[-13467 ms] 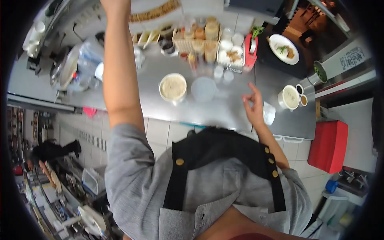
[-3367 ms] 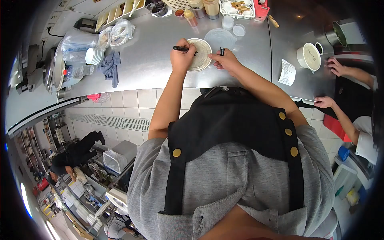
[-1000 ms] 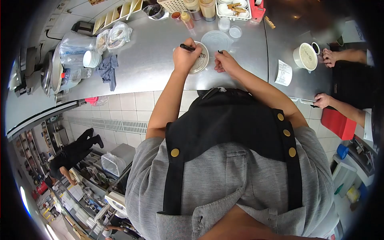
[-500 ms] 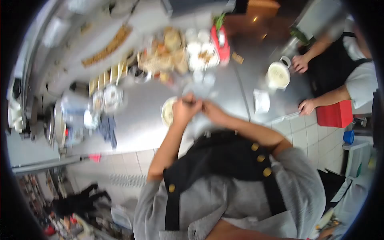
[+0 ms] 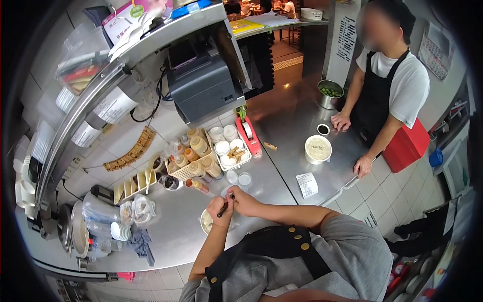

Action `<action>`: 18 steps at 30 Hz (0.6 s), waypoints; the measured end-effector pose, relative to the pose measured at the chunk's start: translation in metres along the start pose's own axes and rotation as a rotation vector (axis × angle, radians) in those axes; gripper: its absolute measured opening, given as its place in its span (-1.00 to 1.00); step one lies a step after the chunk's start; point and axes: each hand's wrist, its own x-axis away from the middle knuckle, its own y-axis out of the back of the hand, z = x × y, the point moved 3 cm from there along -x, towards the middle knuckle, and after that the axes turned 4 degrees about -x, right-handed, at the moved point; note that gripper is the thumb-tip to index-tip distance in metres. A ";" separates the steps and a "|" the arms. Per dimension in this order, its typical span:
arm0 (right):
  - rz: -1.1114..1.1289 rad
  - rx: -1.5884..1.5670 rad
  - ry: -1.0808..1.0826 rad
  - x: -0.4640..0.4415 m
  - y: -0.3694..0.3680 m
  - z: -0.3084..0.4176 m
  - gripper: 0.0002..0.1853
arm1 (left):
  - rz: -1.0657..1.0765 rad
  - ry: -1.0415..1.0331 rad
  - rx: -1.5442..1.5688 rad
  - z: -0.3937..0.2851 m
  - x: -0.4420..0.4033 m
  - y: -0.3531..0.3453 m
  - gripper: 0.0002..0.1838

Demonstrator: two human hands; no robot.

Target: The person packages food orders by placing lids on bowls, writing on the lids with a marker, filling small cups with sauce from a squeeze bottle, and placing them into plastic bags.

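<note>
Both my hands meet above the steel counter, near the middle of the view. My left hand is closed around a black, pen-like stick, which slants down and to the left. Against its upper end my right hand is closed, fingers pinched together. Just below my left hand, a round tub with a pale lid stands on the counter, partly hidden by my wrist. Small clear cups and orange-capped squeeze bottles stand beyond my fingers.
A co-worker stands at the right, hands on the counter's edge. Near them are a lidded tub, a dark sauce cup, a pot of green pieces and a receipt. A printer overhangs the sauce baskets.
My view has tilted up, bringing the printer and the co-worker's upper body into sight. My hands remain together. The co-worker's tub now stands without the handled cup seen beside it earlier.
</note>
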 end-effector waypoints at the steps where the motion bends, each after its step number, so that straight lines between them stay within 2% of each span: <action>1: 0.006 -0.010 0.015 -0.006 -0.005 -0.003 -0.53 | 0.009 -0.016 0.012 0.004 -0.003 0.003 -0.67; 2: -0.005 -0.010 0.020 -0.009 -0.006 -0.004 -0.53 | 0.019 -0.031 0.025 0.009 -0.005 0.006 -0.66; 4: 0.182 -0.005 -0.146 -0.008 -0.011 0.003 -0.35 | 0.068 0.032 0.056 0.033 -0.001 0.014 -0.69; 5: 0.282 0.040 -0.273 -0.003 -0.014 0.006 -0.20 | 0.061 0.154 0.018 0.055 0.004 0.021 -0.70; 6: 0.272 0.036 -0.277 0.003 -0.027 -0.010 -0.20 | 0.054 0.273 -0.020 0.076 0.008 0.029 -0.70; 8: 0.156 0.392 -0.124 0.013 -0.066 -0.054 -0.19 | -0.008 0.358 -0.226 0.109 0.012 0.056 -0.76; 9: 0.147 0.383 -0.133 0.016 -0.066 -0.047 -0.19 | 0.006 0.351 -0.224 0.124 0.020 0.067 -0.76; 11: 0.339 -0.216 -0.647 0.029 -0.067 -0.032 -0.23 | 0.101 0.462 -0.316 0.156 0.041 0.072 -0.76; 14: 0.231 -0.308 -0.588 0.019 -0.111 -0.089 -0.29 | 0.307 0.364 -0.345 0.183 0.071 0.070 -0.70; 15: 0.224 -0.415 -0.651 0.025 -0.110 -0.075 -0.31 | 0.400 0.366 -0.340 0.197 0.083 0.066 -0.60; 16: 0.212 -0.512 -0.705 0.024 -0.093 -0.053 -0.33 | 0.438 0.357 -0.337 0.200 0.087 0.061 -0.60; 18: 0.208 -0.553 -0.714 0.027 -0.082 -0.043 -0.34 | 0.534 0.572 -0.289 0.207 0.100 0.053 -0.45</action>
